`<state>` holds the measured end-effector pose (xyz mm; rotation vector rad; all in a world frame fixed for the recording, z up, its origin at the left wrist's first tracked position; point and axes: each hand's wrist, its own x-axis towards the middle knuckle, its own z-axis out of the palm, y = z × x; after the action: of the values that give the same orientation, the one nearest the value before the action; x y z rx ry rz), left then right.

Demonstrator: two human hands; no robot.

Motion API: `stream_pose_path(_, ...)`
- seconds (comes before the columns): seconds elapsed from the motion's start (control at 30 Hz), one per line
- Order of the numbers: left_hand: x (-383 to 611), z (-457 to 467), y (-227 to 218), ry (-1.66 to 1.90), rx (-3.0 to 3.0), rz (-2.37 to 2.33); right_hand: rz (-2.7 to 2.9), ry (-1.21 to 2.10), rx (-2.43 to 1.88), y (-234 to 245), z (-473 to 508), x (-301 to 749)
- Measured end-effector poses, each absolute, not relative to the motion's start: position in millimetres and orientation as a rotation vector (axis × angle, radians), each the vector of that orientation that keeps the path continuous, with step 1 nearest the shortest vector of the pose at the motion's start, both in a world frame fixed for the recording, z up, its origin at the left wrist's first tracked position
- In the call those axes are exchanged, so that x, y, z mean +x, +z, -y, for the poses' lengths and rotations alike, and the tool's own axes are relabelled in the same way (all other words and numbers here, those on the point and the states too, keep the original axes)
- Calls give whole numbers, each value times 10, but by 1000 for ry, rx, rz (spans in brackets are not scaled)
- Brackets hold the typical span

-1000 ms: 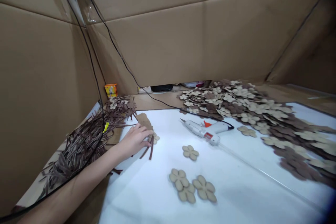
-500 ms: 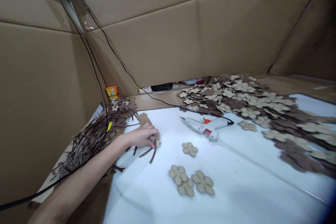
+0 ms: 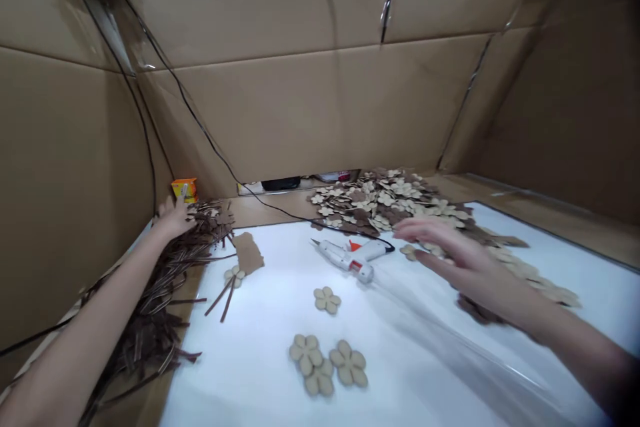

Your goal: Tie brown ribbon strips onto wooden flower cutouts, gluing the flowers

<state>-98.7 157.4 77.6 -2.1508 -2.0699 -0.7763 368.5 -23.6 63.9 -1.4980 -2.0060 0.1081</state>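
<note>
On my feed, the left arm (image 3: 85, 340) reaches far across the left side, with the left hand (image 3: 175, 219) palm down at the far end of a heap of brown foam strips (image 3: 150, 310). Its fingers (image 3: 165, 208) sit slightly apart, and I can't tell whether they're pinching any strips or only touching them. An orange box (image 3: 184, 190) stands just beyond that hand, against the cardboard wall (image 3: 300, 113).

The right arm (image 3: 565, 340) comes in from the near right, with the right hand (image 3: 467, 267) held palm down and flat. Its fingers (image 3: 425, 230) are spread apart and hold nothing. They point left, over the near edge of a large pile of tan and brown flower cutouts (image 3: 375, 200), and a hot glue gun (image 3: 347, 259) lies on its side just left of them.

On the white work surface (image 3: 240, 387), a small tan flower cutout (image 3: 234, 275) sits between the hands, with two thin brown strips (image 3: 221, 300) fanning out from under it towards me. A brown scrap (image 3: 249, 253) lies just beyond it. Further right is a single tan flower (image 3: 327, 300), and nearer me are three more tan flowers (image 3: 325, 363), two of them overlapping. A black cable (image 3: 210, 147) runs down the wall and across the far side of the surface.
</note>
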Motion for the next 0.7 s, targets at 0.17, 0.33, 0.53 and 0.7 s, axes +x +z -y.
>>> stream_pose_path(0.17,-857,-1252,478,-625,-2146,1975,2188,-96,-1855,214,-278,4196)
stream_pose_path(0.33,-309,-608,335,-441,-2550,1422,2312,-152,-1800,127,-507,4220)
stream_pose_path(0.53,167,111,94,-375,-2816,1122,2673,-69,-1447,120,-606,3773)
stream_pose_path(0.7,77,295,68,-301,-2767,1137,2722,-86,-1362,117,-674,3616)
